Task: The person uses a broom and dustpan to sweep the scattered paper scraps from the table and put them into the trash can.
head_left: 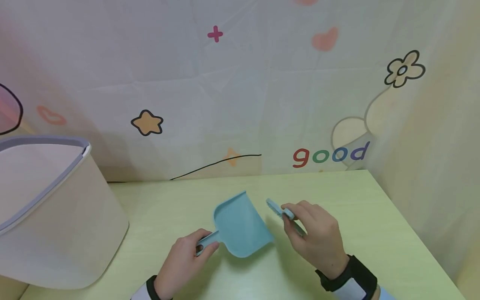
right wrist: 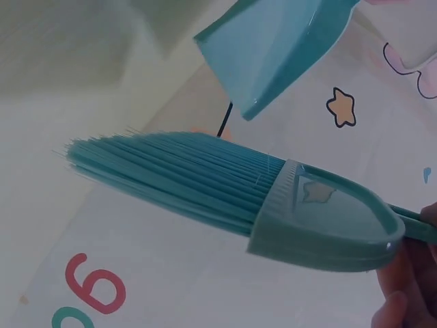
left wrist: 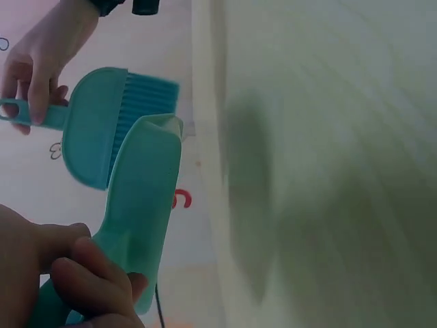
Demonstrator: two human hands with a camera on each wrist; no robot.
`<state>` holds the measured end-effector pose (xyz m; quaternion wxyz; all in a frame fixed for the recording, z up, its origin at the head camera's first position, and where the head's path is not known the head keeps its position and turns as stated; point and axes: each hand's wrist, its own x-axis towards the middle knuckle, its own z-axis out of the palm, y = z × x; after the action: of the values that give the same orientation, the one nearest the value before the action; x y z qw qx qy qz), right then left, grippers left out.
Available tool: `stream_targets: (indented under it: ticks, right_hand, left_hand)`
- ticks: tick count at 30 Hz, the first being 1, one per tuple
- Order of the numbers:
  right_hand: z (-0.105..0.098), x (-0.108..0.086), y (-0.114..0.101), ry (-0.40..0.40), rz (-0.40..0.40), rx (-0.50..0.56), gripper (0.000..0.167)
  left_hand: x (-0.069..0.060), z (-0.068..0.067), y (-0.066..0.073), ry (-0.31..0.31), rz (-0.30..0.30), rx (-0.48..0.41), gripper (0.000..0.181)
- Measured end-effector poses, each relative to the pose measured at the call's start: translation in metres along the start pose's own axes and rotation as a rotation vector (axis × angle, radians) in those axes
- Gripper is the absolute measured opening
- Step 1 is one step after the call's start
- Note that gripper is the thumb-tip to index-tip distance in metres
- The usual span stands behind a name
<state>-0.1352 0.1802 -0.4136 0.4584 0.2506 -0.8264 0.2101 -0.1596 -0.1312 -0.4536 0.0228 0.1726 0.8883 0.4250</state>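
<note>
A light-blue dustpan (head_left: 241,227) is held by its handle in my left hand (head_left: 186,257), with its flat front edge facing right. In the head view it seems raised a little above the table, with a shadow beneath. My right hand (head_left: 316,235) pinches the handle of a small blue hand brush (head_left: 277,208) just right of the dustpan. The brush's bristles (right wrist: 171,174) and its rounded head (right wrist: 334,222) fill the right wrist view. From the left wrist, the bristles appear close to the pan's front edge; whether they touch I cannot tell.
A large white bin (head_left: 71,216) with a grey-purple rim stands at the left of the pale green table (head_left: 161,208). Behind the table hangs a printed cloth (head_left: 232,96) with a star, hearts, a flower and the word "good". The table's right edge slopes toward the front right.
</note>
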Motion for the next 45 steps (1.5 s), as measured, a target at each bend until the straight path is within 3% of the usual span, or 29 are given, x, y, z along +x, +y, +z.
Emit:
stream_targets:
  ticks: [10,14,18,22,28,31,33,36,41,45]
  right_hand:
    - [0.03,-0.01,-0.022,-0.155,-0.207,-0.084,0.021]
    - [0.041,-0.015,-0.03,-0.193,-0.258,-0.098,0.027]
    - [0.051,-0.021,-0.036,-0.183,-0.291,-0.101,0.037]
    - [0.057,-0.027,-0.04,-0.168,-0.306,-0.105,0.036]
    - [0.06,-0.035,-0.042,-0.213,-0.307,-0.09,0.041]
    - [0.057,-0.039,-0.041,-0.272,-0.293,-0.075,0.023]
    - [0.054,-0.042,-0.04,-0.312,-0.285,-0.065,0.011]
    - [0.05,-0.046,-0.04,-0.379,-0.276,-0.051,0.028]
    - [0.045,-0.051,-0.039,-0.472,-0.276,-0.018,0.028]
    - [0.043,-0.053,-0.038,-0.488,-0.304,0.005,0.036]
  left_hand:
    - [0.001,0.026,-0.003,-0.223,-0.054,-0.215,0.025]
    - [0.0,0.033,-0.002,-0.287,-0.096,-0.288,0.026]
    - [-0.004,0.041,-0.001,-0.324,-0.141,-0.335,0.024]
    - [-0.01,0.047,0.001,-0.367,-0.194,-0.433,0.026]
    - [-0.018,0.053,0.004,-0.49,-0.332,-0.677,0.028]
    - [-0.021,0.054,0.006,-0.552,-0.387,-0.777,0.03]
    - [-0.021,0.054,0.006,-0.589,-0.389,-0.833,0.034]
    - [-0.021,0.055,0.006,-0.639,-0.389,-0.915,0.036]
    - [-0.018,0.055,0.004,-0.726,-0.45,-0.965,0.038]
    - [-0.018,0.067,-0.014,-0.789,-0.495,-1.008,0.045]
